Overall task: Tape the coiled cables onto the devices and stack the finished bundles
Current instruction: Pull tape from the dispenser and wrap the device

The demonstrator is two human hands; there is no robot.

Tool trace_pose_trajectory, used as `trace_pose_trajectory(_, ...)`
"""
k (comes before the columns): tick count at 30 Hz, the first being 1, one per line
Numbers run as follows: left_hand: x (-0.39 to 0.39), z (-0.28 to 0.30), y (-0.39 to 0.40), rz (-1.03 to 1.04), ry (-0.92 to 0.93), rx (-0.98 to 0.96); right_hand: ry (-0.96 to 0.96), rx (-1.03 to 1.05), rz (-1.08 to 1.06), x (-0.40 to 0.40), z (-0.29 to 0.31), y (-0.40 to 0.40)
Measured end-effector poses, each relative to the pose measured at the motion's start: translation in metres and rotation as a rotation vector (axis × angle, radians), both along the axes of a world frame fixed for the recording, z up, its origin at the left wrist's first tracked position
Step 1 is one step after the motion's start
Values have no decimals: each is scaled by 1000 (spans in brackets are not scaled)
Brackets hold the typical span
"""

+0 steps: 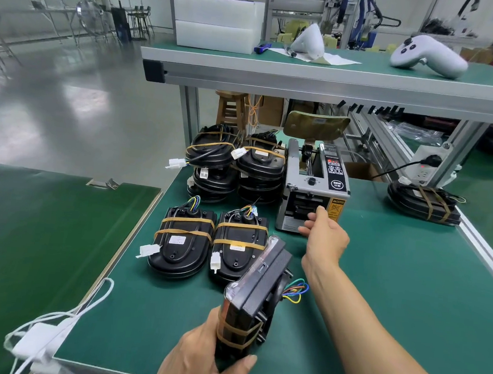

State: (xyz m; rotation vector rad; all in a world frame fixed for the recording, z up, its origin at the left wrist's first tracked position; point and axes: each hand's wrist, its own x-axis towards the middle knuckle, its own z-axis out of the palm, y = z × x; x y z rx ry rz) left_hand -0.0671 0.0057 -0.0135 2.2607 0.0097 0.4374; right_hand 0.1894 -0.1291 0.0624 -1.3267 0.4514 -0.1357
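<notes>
Device (pixel 255 289) number whatever-it-is sits up on edge at the near side of the green worktop (pixel 379 288), the left hand (pixel 203 359) wrapped round its lower end, thumb across the front. One band of brown tape already circles that end, with the coiled cable tucked behind and coloured wires poking out to the right. And the right hand (pixel 323 235) is out at the tape dispenser (pixel 313 189), fingers at the slot, apparently pinching the next strip, though I can't quite see the tape itself from here.

Progress looks healthy. Two finished bundles (pixel 210 243) lie flat side by side just beyond the one in hand, each with two bands across. Behind them, two stacks (pixel 235 165) of done bundles stand beside the dispenser. One more taped bundle (pixel 422 202) sits apart at the far right edge. So I'd say this one needs its second band, then it joins a pile.
</notes>
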Motion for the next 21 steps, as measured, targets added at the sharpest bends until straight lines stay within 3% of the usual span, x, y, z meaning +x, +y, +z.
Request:
trace_pose_trajectory(13, 1, -1, -1, 15, 5, 16, -123, 4, 60, -4, -5, -12)
trace_pose_trajectory(21, 0, 1, -1, 21, -19, 15, -98, 8, 71, 8, -1, -4)
